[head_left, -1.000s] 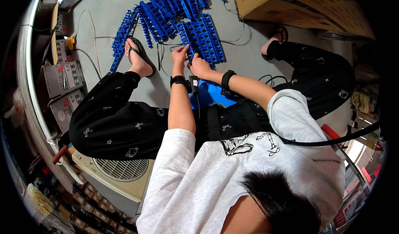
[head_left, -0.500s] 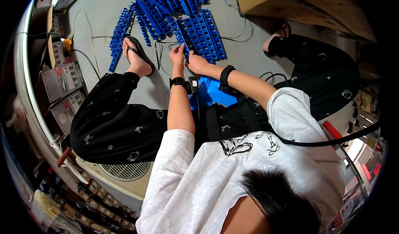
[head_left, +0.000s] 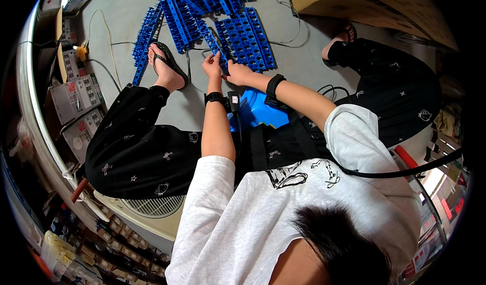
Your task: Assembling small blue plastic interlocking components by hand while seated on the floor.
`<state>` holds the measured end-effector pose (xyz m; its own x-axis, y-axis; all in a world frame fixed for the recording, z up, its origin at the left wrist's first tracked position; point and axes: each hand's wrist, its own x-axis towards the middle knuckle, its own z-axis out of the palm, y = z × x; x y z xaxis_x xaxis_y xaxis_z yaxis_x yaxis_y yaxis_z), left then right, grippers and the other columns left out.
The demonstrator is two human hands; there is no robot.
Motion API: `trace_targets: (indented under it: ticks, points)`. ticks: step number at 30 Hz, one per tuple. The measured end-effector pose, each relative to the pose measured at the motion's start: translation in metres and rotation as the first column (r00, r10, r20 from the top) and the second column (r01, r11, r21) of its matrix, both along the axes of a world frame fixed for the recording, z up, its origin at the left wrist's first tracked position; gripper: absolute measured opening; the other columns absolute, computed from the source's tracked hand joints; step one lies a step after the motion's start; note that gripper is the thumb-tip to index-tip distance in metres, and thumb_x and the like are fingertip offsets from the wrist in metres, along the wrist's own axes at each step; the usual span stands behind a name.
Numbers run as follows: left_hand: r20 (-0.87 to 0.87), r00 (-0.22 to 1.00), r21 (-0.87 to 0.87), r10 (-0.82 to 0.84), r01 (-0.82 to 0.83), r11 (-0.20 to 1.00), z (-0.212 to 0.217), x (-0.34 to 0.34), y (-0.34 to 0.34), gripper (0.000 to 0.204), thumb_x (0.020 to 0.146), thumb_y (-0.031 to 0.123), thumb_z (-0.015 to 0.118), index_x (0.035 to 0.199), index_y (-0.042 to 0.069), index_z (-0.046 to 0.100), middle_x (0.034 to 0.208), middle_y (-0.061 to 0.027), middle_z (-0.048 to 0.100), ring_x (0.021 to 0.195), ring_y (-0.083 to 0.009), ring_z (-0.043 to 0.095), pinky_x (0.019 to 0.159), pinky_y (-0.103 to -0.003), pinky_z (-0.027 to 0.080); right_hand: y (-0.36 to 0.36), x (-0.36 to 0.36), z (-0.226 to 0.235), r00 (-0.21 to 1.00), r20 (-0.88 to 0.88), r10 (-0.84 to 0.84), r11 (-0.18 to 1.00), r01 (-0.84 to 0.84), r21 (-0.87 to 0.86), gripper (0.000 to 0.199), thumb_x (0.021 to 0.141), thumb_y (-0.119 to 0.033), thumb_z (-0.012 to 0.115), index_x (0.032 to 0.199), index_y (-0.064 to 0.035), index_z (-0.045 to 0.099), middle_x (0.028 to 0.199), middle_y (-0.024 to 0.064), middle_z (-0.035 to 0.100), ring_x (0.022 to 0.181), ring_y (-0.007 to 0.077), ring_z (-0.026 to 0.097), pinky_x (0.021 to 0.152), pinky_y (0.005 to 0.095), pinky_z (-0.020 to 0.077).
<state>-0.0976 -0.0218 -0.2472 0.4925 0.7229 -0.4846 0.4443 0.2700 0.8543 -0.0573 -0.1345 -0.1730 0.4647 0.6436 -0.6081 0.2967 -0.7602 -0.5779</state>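
Currently, the left hand (head_left: 211, 65) is pinching a blue perforated strip (head_left: 209, 38); beside the left, the right hand (head_left: 239, 74) is resting half-curled, its hold unclear.

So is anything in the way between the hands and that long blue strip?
Nothing visible is: the left hand and right hand are both at the near end of the blue strip. The flat blue panel lies off to its right.
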Motion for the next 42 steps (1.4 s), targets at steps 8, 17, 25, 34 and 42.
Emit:
trace_targets:
  ticks: [8,17,25,34,42]
  points:
    - [-0.001,1.0,-0.143,0.017,-0.017,0.99,0.001,-0.015,0.009,0.049,0.069,0.023,0.074,0.107,-0.002,0.055,0.087,-0.0083,0.062,0.072,-0.0108,0.055,0.056,-0.023,0.04,-0.018,0.029,-0.008,0.87,0.195,0.453,0.891,-0.445,-0.086,0.058,0.081,-0.054,0.038,0.127,-0.018,0.038,0.099,0.0153,0.059,0.09,0.0318,0.057,0.077,0.0422,0.0444]
    - [0.001,0.998,-0.159,0.056,-0.055,0.986,0.005,-0.011,0.001,0.039,0.074,0.015,0.068,0.106,-0.002,0.053,0.081,-0.0086,0.062,0.067,-0.0128,0.058,0.056,-0.025,0.046,-0.037,0.035,-0.023,0.827,0.42,0.373,0.912,-0.41,-0.003,0.031,0.083,-0.033,0.047,0.1,-0.007,0.051,0.08,0.0121,0.059,0.073,0.0293,0.059,0.062,0.0414,0.0468]
    - [-0.021,1.0,-0.027,0.007,-0.007,1.0,-0.026,-0.007,-0.005,0.044,0.071,0.022,0.071,0.106,0.001,0.054,0.082,-0.0072,0.061,0.065,-0.0103,0.054,0.051,-0.023,0.04,-0.047,0.03,-0.027,0.866,0.419,0.274,0.941,-0.331,0.068,0.037,0.084,-0.03,0.047,0.109,-0.0034,0.049,0.09,0.015,0.057,0.078,0.0305,0.058,0.065,0.041,0.0471]
    - [0.055,0.997,-0.039,-0.057,0.059,0.997,-0.017,0.006,-0.015,0.037,0.072,0.015,0.069,0.101,-0.002,0.055,0.08,-0.0098,0.062,0.064,-0.0145,0.06,0.055,-0.025,0.049,-0.056,0.028,-0.021,0.899,0.378,0.224,0.948,-0.29,0.129,0.037,0.083,-0.028,0.049,0.109,-0.0024,0.046,0.093,0.0155,0.056,0.08,0.0317,0.058,0.067,0.0411,0.0474]
    - [-0.304,0.944,0.42,-0.129,0.255,0.871,0.006,0.01,-0.022,0.045,0.066,0.031,0.073,0.098,0.003,0.06,0.075,-0.0107,0.064,0.063,-0.0188,0.061,0.059,-0.03,0.047,-0.065,0.039,-0.02,0.926,0.359,0.114,0.979,-0.166,0.118,0.037,0.082,-0.03,0.05,0.108,-0.0029,0.045,0.093,0.0175,0.058,0.082,0.0326,0.057,0.069,0.0416,0.0469]
